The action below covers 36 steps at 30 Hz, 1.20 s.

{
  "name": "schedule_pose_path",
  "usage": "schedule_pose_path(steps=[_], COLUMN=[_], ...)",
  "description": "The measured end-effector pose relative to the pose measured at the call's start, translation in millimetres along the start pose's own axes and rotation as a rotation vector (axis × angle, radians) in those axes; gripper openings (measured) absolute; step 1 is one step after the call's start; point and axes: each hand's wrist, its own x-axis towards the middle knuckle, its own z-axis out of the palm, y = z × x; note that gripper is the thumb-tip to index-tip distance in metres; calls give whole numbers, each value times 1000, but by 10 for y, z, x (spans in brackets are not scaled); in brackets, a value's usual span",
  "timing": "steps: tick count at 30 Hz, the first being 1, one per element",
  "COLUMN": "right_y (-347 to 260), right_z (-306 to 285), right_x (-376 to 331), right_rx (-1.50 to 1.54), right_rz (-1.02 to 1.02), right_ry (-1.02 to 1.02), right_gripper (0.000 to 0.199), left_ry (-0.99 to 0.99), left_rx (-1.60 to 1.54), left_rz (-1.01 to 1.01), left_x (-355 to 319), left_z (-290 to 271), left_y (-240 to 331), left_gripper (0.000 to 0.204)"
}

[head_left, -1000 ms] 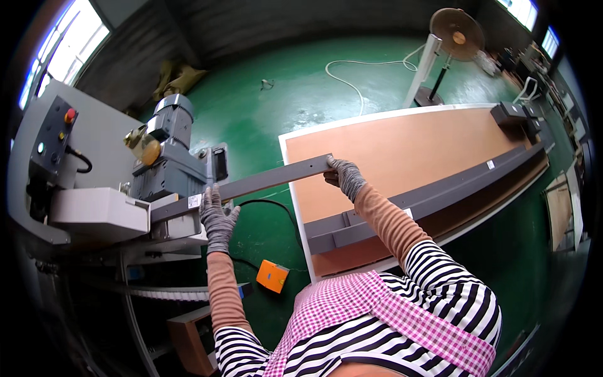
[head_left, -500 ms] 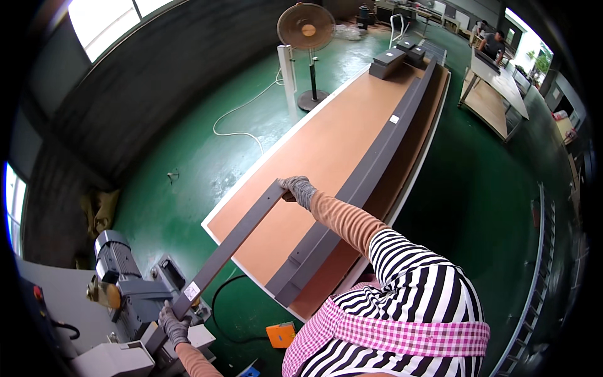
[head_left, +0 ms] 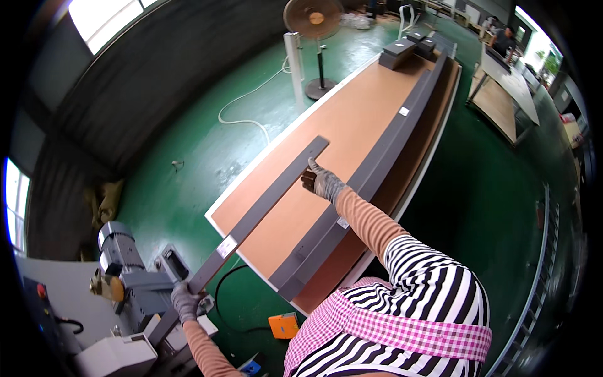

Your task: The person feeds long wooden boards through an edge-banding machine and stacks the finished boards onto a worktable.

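Note:
A long dark grey bar [head_left: 273,194] with a white label slants from the machine at lower left across the near end of the brown-topped table [head_left: 342,125]. My left hand [head_left: 185,303], in a grey glove, is closed around the bar beside the machine. Whether the grey piece below that hand belongs to the same bar, I cannot tell. Beside the bar's far part is my gloved right hand [head_left: 326,183], thumb stretched out at its edge and fingers loosely bent, apart from the thumb. Two longer dark grey bars [head_left: 377,160] lie lengthwise along the table, partly behind my right forearm.
A grey machine with a motor [head_left: 118,248] stands at lower left. An orange box [head_left: 284,326] is on the green floor. Grey blocks [head_left: 397,53] sit at the table's far end, near a standing fan [head_left: 320,69]. A ladder [head_left: 534,292] lies right; a person [head_left: 502,41] works far off.
The bar has moved forward and right over the table, its end now beyond my right hand. My right hand has left that end and is beside the bar. My left hand has moved up slightly.

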Motion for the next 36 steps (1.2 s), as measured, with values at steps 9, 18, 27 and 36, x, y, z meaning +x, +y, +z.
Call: schedule_pose_path(steps=[9,18,27,36], right_y=[1732,1685,911,-618], right_z=[975,1252,880,-181], right_x=[-830,-783,-401,298], right_rx=[-24,21,-71,267], right_rz=[442,159,18,-198], right_ry=[-389,-92,18,211], right_gripper=[43,40,49,37], left_ry=[-130,-88,6,15], left_rx=[35,-4,105,235], left_rz=[-23,136,-105,-62], left_x=[284,370,-391,-270], left_z=[-93,-106,-249,-52], left_y=[1115,1661,-49,-418], left_gripper=[58,85,88,51])
